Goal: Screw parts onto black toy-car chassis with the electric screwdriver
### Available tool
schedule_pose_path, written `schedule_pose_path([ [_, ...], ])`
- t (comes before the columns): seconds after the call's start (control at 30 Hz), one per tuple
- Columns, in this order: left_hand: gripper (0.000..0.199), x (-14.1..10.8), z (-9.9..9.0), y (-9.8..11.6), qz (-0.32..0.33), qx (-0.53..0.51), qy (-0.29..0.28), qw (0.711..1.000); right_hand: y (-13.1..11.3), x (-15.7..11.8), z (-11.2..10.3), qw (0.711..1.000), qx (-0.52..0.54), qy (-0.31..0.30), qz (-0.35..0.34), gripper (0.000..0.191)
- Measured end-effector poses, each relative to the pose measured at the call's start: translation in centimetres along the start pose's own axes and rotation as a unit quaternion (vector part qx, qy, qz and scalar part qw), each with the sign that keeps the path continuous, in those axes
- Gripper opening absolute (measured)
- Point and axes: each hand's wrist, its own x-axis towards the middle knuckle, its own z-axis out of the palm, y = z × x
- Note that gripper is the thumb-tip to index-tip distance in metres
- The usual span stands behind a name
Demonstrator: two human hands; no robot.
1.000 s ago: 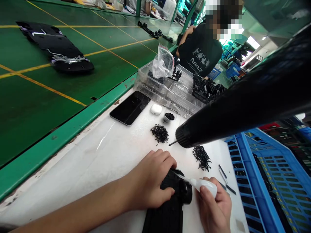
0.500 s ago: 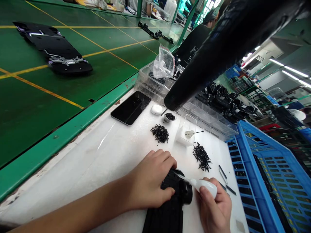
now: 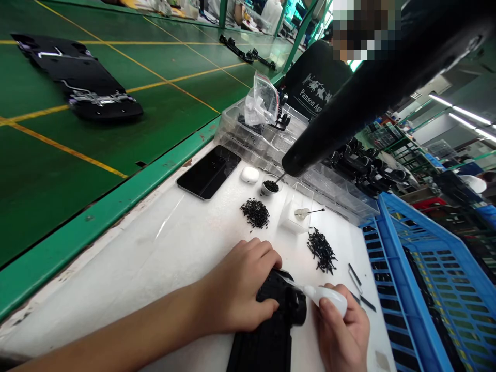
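Note:
My left hand (image 3: pixel 236 292) grips a black plastic housing (image 3: pixel 277 310) lying on the white bench top (image 3: pixel 155 268). My right hand (image 3: pixel 343 330) holds a white squeeze bottle (image 3: pixel 325 298), and its thin nozzle reaches to the housing's upper edge. Beyond my hands lie two loose piles of black screws (image 3: pixel 254 213) (image 3: pixel 321 250). A small cup of screws (image 3: pixel 270 187) stands further back. A large black electric screwdriver (image 3: pixel 349 116) crosses the view above the bench, its bit over the cup.
A smartphone (image 3: pixel 208 172), a white earbud case (image 3: pixel 250 175) and a clear box (image 3: pixel 298 214) sit on the bench. Behind are a clear compartment tray (image 3: pixel 248 132) and a plastic bag (image 3: pixel 262 101). A blue crate (image 3: pixel 426 268) stands right; a co-worker (image 3: pixel 313 85) stands beyond the green conveyor (image 3: pixel 77 155).
The screwdriver has swung up and back from above the screw piles to over the cup, uncovering the clear box. My hands, the housing and the bottle have hardly moved.

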Motion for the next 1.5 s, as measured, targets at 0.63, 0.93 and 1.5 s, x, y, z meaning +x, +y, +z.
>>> schedule_pose_path([
  [0.63,0.039,-0.1,0.4,-0.4,0.022,0.023,0.009,0.999,0.2,0.0,-2.4,0.998,-0.021,0.039,-0.051,0.031],
  [0.93,0.038,-0.1,0.5,-0.2,0.002,0.013,0.016,1.000,0.1,0.0,-2.7,0.997,-0.049,0.045,-0.047,0.033],
  [1.5,0.038,0.1,0.4,-0.2,0.009,0.026,0.009,1.000,0.7,0.2,-3.2,0.998,-0.020,0.047,-0.043,0.031],
])
